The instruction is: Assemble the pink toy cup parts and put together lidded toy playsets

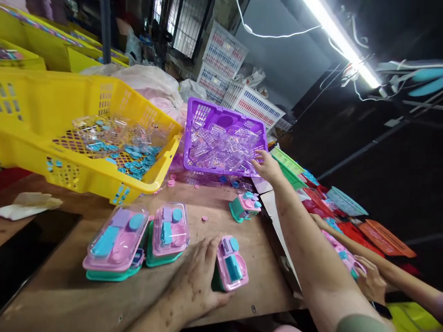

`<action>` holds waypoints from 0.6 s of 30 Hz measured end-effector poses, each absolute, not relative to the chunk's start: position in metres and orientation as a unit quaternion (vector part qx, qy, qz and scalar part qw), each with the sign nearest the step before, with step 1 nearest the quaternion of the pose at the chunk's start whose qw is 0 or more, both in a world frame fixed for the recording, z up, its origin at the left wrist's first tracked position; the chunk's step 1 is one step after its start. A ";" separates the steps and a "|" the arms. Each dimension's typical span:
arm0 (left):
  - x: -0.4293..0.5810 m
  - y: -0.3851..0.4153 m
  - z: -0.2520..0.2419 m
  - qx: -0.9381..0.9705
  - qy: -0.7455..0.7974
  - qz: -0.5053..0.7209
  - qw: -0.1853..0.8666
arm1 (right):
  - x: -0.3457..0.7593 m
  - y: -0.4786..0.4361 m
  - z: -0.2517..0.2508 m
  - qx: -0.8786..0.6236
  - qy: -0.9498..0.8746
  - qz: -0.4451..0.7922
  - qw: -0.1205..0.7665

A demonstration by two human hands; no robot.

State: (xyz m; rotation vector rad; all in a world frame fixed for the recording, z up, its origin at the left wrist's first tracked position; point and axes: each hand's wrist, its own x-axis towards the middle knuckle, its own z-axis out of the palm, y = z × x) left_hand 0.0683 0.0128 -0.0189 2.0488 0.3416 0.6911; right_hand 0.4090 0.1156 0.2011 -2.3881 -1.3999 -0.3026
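Observation:
My left hand [202, 269] is wrapped round a small toy kitchen unit [232, 268] in pink, teal and blue, standing on the wooden table. My right hand [266, 166] is stretched out over the right front edge of a purple basket [221, 169], fingers apart and nothing visible in them. Clear plastic covers [224, 145] fill that basket. Left of my left hand are two similar toy units, one [169, 233] close by and one [117, 240] farther left, both under clear covers. Another toy unit [245, 207] stands farther back, below my right hand.
A yellow crate [104, 173] with turquoise pieces and clear parts stands at left. Small pink pieces [205, 218] are scattered on the wooden table [207, 198]. A dark flat panel [38, 249] lies at left. Beyond my right arm, a co-worker's hand [370, 279] is on a pink toy.

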 end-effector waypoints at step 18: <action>0.065 0.019 -0.016 0.836 0.150 0.281 0.447 | 0.396 0.104 0.211 -0.847 -0.492 -0.096 0.177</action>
